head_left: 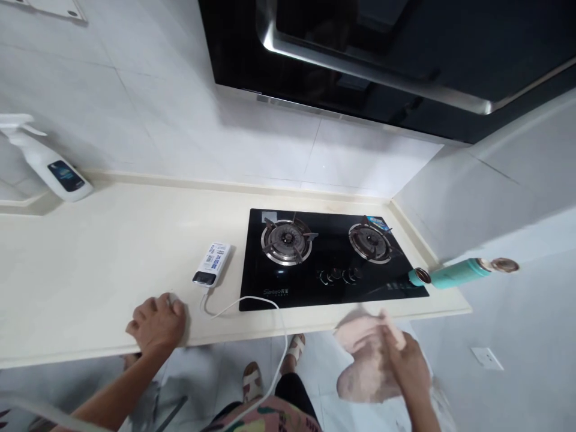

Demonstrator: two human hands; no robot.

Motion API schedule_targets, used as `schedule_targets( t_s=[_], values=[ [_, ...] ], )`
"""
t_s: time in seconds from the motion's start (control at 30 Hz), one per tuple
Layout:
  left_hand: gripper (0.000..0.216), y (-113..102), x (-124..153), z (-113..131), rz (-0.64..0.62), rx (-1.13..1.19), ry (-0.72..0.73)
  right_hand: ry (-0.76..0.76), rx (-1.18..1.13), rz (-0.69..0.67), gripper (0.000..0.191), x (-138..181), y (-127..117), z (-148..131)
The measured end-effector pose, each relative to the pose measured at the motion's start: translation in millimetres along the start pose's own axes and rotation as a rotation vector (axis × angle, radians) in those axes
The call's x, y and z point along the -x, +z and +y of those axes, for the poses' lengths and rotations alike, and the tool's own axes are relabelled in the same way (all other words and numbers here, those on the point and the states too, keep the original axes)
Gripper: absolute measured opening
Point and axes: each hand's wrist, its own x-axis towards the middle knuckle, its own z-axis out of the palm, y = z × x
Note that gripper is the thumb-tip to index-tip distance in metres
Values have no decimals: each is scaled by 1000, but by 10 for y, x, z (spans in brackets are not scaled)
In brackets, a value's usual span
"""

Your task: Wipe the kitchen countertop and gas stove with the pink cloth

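Observation:
My left hand point(157, 321) rests near the counter's front edge with its fingers curled in; whatever may lie inside them is hidden. A pinkish-beige cloth point(369, 363) hangs from my right hand point(407, 363), which is closed on it, in front of the counter's edge and blurred. Behind the cloth lies the black two-burner gas hob point(315, 285). Between my left hand and the hob is a white power bank point(212, 264) with a dark display. Its white cable point(281, 321) runs over the counter edge towards my body.
At the hob's right corner stand a teal flask point(459, 274) with its top open and a teal cup-like lid point(419, 276). A white spray bottle point(49, 162) stands at the back left of the cream counter point(112, 252). The black range hood point(382, 66) juts out above.

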Motion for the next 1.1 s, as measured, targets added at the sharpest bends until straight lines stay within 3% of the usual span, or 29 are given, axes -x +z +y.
schedule_targets(
  t_s=[0.1,0.2,0.3,0.37,0.43,0.5,0.57,0.67,0.77,0.93,1.1],
  values=[
    [50,8,-9,4,2,3,-8,51,-81,104,70,-237,-452,8],
    [48,23,-33,-7,3,-5,-21,19,-109,320,83,-370,-570,-121],
    [50,46,-53,-39,-7,-5,-13,-100,-179,381,97,-328,-228,-358],
    [51,64,-57,-62,-8,-1,-13,-230,-260,233,96,-230,136,-518],
    [53,80,-50,-78,-5,-4,-18,-390,-324,-5,83,-143,440,-618],
    [54,90,-36,-82,7,-13,-14,-488,-342,-133,69,-134,574,-622],
    [54,90,-18,-74,24,-25,-7,-473,-338,-73,63,-235,541,-537],
    [53,79,2,-47,39,-49,-17,-416,-281,97,70,-507,428,-358],
    [51,70,11,-24,43,-76,-25,-464,-117,44,81,-645,600,-308],
    [47,65,23,-19,46,-99,-13,-596,13,46,93,-246,1286,-585],
    [46,84,27,-46,50,-107,-22,-776,99,77,77,210,1496,-902]
  ],
)
